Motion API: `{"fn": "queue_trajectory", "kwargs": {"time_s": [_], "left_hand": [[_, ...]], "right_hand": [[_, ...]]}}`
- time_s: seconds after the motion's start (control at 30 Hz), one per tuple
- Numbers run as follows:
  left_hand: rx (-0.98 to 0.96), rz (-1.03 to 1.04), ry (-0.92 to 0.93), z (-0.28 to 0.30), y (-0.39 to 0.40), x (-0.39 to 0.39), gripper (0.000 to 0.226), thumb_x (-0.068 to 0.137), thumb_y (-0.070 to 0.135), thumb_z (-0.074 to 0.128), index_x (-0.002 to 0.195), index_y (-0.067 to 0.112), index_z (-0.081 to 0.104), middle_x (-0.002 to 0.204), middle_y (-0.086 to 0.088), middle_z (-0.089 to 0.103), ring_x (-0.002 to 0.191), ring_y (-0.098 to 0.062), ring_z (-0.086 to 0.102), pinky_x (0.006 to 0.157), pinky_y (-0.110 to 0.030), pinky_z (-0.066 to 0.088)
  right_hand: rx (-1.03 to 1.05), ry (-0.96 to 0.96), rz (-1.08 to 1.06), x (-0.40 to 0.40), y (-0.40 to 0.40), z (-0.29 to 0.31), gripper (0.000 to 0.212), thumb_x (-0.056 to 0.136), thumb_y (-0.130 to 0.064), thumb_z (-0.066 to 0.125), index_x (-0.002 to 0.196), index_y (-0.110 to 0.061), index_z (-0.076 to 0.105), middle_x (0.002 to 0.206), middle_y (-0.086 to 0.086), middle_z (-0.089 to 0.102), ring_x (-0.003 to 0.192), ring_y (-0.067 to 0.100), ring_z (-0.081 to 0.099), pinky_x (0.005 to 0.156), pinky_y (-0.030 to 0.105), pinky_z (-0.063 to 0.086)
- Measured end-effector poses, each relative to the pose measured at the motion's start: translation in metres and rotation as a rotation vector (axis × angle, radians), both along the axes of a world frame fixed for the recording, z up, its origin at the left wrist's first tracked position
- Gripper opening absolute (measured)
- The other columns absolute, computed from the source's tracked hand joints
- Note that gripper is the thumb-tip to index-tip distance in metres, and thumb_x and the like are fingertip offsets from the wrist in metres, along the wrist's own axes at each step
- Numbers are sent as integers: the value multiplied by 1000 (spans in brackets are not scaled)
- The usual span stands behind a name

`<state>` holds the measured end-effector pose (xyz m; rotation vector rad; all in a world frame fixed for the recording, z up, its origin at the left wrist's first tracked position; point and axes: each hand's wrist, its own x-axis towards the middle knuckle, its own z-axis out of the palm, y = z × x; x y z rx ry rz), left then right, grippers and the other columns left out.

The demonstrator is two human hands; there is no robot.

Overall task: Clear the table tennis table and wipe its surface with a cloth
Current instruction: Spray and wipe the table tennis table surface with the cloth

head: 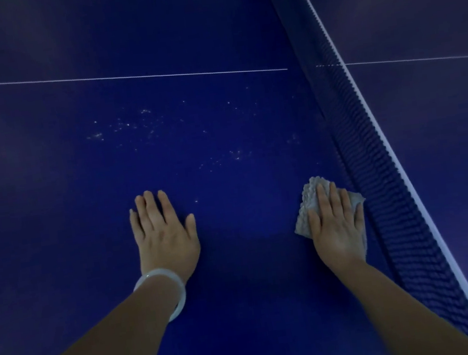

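Your right hand (335,220) is pressing the cloth (312,196) flat on the table (51,201), fingers straight and together, just beside the net (375,173). Your left hand (164,231) is resting on the surface, fingers straight, holding nothing. The specks (130,125) are lying ahead and to the left of the cloth, so the right hand is probably sweeping that way next.
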<state>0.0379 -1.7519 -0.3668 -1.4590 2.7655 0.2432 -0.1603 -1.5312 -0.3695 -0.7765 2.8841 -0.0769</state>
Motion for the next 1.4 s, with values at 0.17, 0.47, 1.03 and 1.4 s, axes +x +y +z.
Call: {"fn": "queue_trajectory", "kwargs": {"time_s": [0.17, 0.47, 1.03, 1.4], "left_hand": [[13, 37, 5, -1, -1, -3, 73, 97, 50, 10, 155, 7, 4, 162, -16, 0, 150, -27, -9, 122, -45, -4], [9, 44, 18, 4, 1, -5, 72, 97, 48, 18, 155, 6, 9, 161, -18, 6, 150, -28, -3, 122, -45, -3], [-2, 52, 7, 1, 0, -3, 72, 98, 51, 9, 155, 7, 10, 161, -16, 8, 150, -26, -4, 122, -44, -2], [-12, 45, -27, 0, -2, -4, 72, 97, 50, 10, 154, 6, 13, 160, -18, 12, 150, -30, 2, 122, -48, 5]], "right_hand": [[-38, -43, -4, -48, -57, 1, 60, 101, -49, 5, 153, -28, -15, 164, 2, -10, 150, 18, -12, 120, 48, -11], [32, 21, 163, -55, -3, -2, 62, 97, -55, -7, 153, -30, -16, 163, -3, -11, 150, 15, -9, 121, 43, -11], [-4, 52, 101, -120, -75, -6, 59, 102, -48, 0, 155, -25, -12, 164, 4, -2, 150, 21, -2, 121, 44, -10], [61, 101, 403, -128, -111, -6, 61, 99, -48, -5, 155, -24, -10, 164, 4, -2, 150, 24, 2, 122, 47, 0]]}}
